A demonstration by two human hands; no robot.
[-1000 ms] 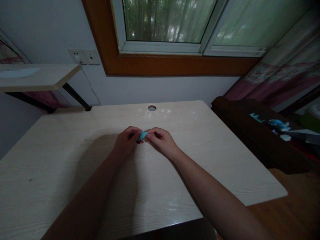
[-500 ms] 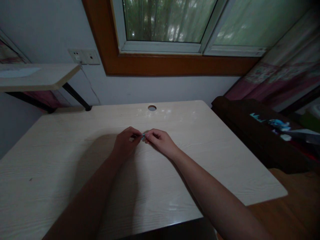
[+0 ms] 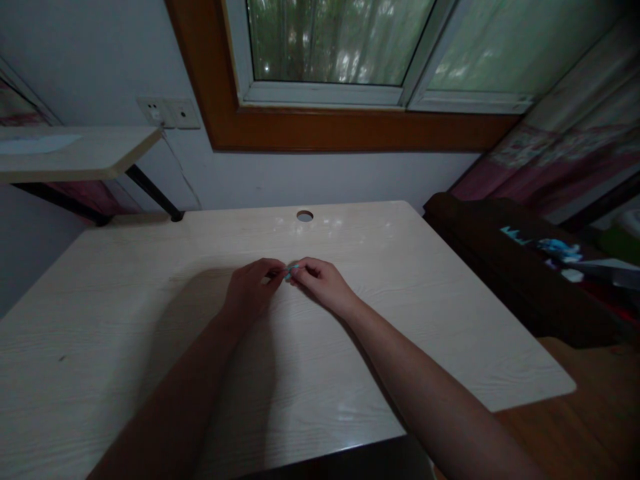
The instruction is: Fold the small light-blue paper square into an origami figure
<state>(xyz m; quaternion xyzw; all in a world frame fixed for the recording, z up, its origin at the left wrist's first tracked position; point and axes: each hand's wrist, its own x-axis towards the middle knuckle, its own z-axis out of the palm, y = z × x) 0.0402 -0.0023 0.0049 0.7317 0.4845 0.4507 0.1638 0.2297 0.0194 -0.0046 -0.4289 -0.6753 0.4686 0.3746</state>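
Between the fingertips of both hands is a small light-blue object [image 3: 291, 271], too small and too covered by fingers to name its kind. My left hand [image 3: 251, 287] pinches it from the left, thumb and forefinger closed together. From the right, my right hand [image 3: 321, 283] grips it in a pinch of its own. Both hands are close together, low over the pale wood-grain table [image 3: 400, 320], and the fingertips nearly meet.
A round cable hole [image 3: 305, 216] sits near the table's back edge. At left a raised shelf [image 3: 100, 150] stands on black legs. A dark object [image 3: 350, 460] lies at the front edge. Dark furniture [image 3: 480, 260] with blue items [image 3: 560, 249] stands to the right.
The fingers of my left hand have shifted slightly downward, and more of the light-blue object shows between the fingertips. My right hand stays nearly in place.
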